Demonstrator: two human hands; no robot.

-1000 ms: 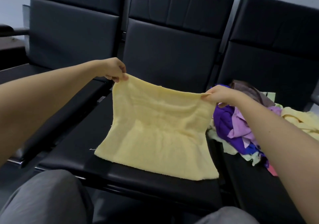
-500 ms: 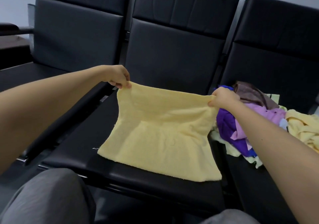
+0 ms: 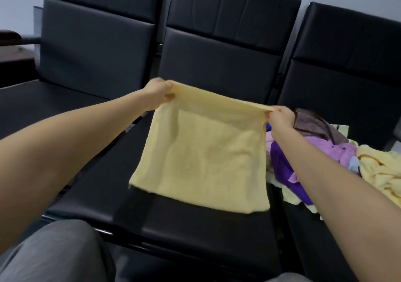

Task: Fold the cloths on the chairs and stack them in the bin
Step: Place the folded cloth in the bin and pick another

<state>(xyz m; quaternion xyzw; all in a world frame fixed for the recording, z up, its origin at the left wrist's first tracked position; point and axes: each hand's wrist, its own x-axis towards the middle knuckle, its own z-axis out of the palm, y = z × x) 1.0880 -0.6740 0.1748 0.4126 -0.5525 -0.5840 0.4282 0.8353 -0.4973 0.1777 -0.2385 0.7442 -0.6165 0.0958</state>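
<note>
A pale yellow cloth (image 3: 204, 158) hangs stretched over the seat of the middle black chair (image 3: 195, 234), its lower edge resting on the seat. My left hand (image 3: 157, 91) pinches its top left corner. My right hand (image 3: 280, 116) pinches its top right corner. On the right chair's seat lies a heap of loose cloths (image 3: 321, 155): purple, lilac, brown, light blue and another yellow one. No bin is in view.
Three black padded chairs stand side by side against a pale wall; the left chair (image 3: 91, 49) has a bare seat. A dark armrest (image 3: 8, 37) sticks in at the far left. My knees in grey trousers (image 3: 54, 253) are at the bottom edge.
Both hands have lifted the cloth's top edge higher and pulled it tauter; the folds across its middle have smoothed out. The view has shifted slightly right.
</note>
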